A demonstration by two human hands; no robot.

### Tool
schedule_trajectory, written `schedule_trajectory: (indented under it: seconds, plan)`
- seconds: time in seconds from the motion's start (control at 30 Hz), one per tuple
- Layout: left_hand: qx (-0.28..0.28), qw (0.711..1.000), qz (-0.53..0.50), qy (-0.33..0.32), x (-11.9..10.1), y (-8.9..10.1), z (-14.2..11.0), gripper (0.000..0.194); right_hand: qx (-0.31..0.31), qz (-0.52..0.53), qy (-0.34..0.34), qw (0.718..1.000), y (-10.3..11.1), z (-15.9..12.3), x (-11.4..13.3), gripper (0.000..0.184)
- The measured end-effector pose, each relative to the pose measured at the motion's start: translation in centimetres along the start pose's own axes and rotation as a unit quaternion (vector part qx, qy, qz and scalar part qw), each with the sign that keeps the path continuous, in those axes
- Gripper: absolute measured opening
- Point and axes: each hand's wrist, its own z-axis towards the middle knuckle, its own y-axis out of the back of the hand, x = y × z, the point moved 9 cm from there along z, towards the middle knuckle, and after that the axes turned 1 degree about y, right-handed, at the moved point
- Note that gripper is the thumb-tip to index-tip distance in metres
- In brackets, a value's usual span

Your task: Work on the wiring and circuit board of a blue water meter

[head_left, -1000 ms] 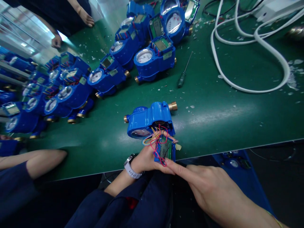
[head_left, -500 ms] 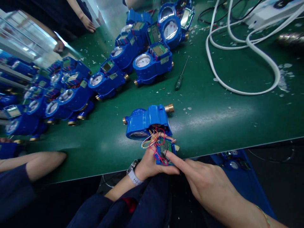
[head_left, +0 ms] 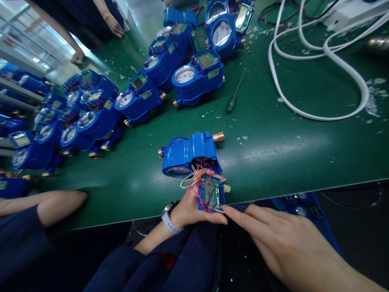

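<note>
At the far left, a co-worker's forearm (head_left: 45,202) rests on the green bench (head_left: 273,150); beyond it stands a dense cluster of blue meters (head_left: 91,117), with another group (head_left: 194,73) further back. The left hand (head_left: 190,209) is clamped on a small blue module with a display board (head_left: 211,194), held at the near bench edge and tied by red, yellow and blue wires (head_left: 196,182) to the open blue meter (head_left: 190,154) lying just beyond it.

Compared with half a second ago, the right hand (head_left: 282,243) has drawn back — its index fingertip, then on the board face, now touches only the module's lower corner. The fingers are apart and grip nothing. In judgement, the press on the board is finished and the module is free for repositioning.

Clearance: the module overhangs the bench edge, so a slip drops it toward the lap. To the right the mat is open — only a screwdriver (head_left: 232,101), white cable loops (head_left: 322,61) and scattered debris lie there.
</note>
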Motion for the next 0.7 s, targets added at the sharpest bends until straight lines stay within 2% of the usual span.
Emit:
schedule_trajectory:
  seconds: [0.27, 0.4, 0.53, 0.7]
  plan:
    - [-0.018, 0.999, 0.022, 0.025, -0.3, 0.1, 0.1, 0.084, -0.004, -0.025, 0.006, 1.0, 0.4, 0.0, 0.4, 0.06]
    - [-0.022, 0.996, 0.076, 0.04, -0.3, 0.3, 0.2, 0.082, 0.004, -0.012, -0.003, 1.0, -0.2, 0.0, 0.4, 0.058]
    - [-0.034, 0.986, 0.162, 0.026, -0.7, 0.7, 0.3, 0.08, -0.002, 0.0, -0.002, 1.0, -0.9, -0.1, 0.4, 0.053]
    - [-0.038, 0.987, 0.154, 0.017, -1.2, 0.5, 0.5, 0.082, -0.026, 0.032, -0.001, 0.999, -1.3, -0.5, 0.4, 0.046]
